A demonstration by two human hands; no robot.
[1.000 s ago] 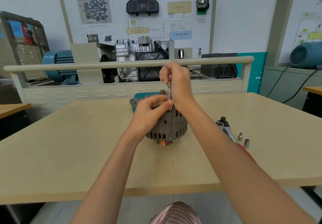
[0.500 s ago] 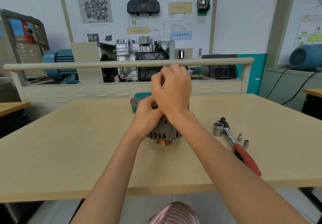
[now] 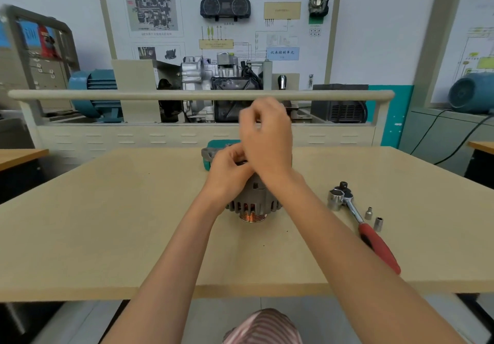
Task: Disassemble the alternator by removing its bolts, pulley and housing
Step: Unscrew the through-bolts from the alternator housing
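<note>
- While the alternator (image 3: 254,199) stands on its copper-coloured pulley (image 3: 252,217) near the middle of the table (image 3: 107,223), both hands work at its top, so the step in hand looks like turning out a bolt with a small driver; the bolt itself is hidden.
- Left hand (image 3: 227,168) rests against the upper housing with fingers curled around something at the top; what exactly it pinches I cannot tell. It should brace the body firmly, since the narrow pulley makes a tippy base.
- Right hand (image 3: 267,137) sits above, fingers curled as if around a thin tool, but the hand is blurred and the tool barely shows, so its hold is uncertain. Keeping the tool straight over the bolt would save the head from rounding.
- Just to the right lie a ratchet (image 3: 358,220) with a red handle and two small sockets (image 3: 374,219), near enough to reach for a stubborn bolt.
- Loose bolts are best set beside them, so none rolls off.
</note>
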